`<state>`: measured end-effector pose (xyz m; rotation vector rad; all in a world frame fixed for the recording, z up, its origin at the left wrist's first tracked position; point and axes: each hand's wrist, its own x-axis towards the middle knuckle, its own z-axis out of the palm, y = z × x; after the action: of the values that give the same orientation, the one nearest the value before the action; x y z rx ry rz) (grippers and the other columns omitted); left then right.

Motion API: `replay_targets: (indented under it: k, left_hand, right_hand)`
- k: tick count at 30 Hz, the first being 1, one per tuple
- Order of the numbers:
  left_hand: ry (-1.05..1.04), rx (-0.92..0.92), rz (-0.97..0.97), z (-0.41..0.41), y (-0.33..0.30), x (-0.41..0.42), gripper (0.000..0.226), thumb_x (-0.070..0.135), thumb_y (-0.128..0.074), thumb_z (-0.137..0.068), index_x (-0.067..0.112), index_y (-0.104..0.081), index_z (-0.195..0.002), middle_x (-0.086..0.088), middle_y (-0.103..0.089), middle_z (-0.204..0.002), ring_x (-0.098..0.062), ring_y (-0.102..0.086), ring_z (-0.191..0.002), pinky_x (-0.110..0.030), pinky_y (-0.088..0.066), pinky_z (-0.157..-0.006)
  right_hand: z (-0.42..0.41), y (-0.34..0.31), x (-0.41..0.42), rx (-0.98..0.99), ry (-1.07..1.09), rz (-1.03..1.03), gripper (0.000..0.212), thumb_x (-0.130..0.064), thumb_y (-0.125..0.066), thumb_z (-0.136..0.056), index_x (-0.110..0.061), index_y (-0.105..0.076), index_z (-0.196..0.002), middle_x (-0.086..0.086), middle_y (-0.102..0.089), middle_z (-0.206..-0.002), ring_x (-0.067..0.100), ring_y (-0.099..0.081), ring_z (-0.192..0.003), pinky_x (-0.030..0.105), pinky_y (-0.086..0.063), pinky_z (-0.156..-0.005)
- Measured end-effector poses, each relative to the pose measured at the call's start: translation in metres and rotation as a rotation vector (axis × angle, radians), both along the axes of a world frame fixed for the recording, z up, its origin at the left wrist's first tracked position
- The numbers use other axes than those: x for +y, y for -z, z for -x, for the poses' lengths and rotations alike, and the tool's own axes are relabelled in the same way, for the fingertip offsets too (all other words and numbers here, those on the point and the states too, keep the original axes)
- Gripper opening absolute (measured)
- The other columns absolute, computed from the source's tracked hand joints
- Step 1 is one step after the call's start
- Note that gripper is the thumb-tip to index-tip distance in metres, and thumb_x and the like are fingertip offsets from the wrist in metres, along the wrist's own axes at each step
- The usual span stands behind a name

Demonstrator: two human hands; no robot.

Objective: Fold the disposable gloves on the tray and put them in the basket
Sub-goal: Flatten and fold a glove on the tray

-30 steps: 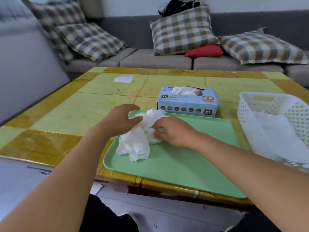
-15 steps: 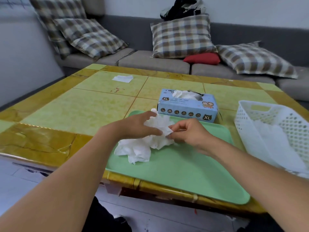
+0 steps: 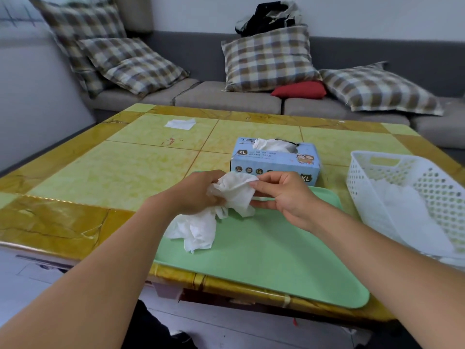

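1. Nearest: green tray point(image 3: 276, 260), laid at the counter's point(image 3: 113, 172) near edge and overhanging it slightly, probably to keep the folding surface within easy reach. Bare across most of its near half.

2. On the tray's left part: crumpled white disposable gloves point(image 3: 196, 230), partly resting on the tray, upper part lifted clear of it between both hands.

3. Left hand point(image 3: 198, 192): fingers curled round the bunched upper part of the gloves, likely as an anchor so one layer can be teased free.

4. Right hand point(image 3: 284, 195): thumb and forefinger pinching the lifted edge of the glove material, remaining fingers loosely bent beneath; seemingly pulling a single glove apart from the wad, ahead of flattening and folding.

5. Right of the tray: white perforated basket point(image 3: 377, 172), just beside it, already holding white material, apparently finished gloves. Close placement keeps the drop-off short.

6. Behind the hands: blue glove box point(image 3: 274, 159), marked XL, white gloves poking from its top opening, touching or nearly touching the tray's far edge.

7. Farther left on the counter: a small white scrap point(image 3: 180, 123), well apart.

8. Farthest: grey sofa point(image 3: 226, 96) with checked cushions.
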<state>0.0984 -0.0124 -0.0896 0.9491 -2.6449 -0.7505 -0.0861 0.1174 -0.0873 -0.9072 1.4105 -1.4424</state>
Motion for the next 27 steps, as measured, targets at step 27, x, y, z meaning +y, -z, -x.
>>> replay_targets:
  k: [27]
  left_hand:
    - [-0.130, 0.051, 0.089, 0.025, -0.047, 0.048, 0.088, 0.069, -0.061, -0.075, 0.032, -0.037, -0.151, 0.003, -0.035, -0.155, -0.021, -0.034, -0.137, -0.045, -0.033, -0.110]
  right_hand:
    - [0.056, -0.032, 0.044, -0.393, 0.058, -0.284, 0.057, -0.037, -0.066, -0.092, -0.002, -0.053, -0.135, 0.017, -0.063, -0.129, 0.032, -0.066, -0.103, 0.040, -0.059, -0.084]
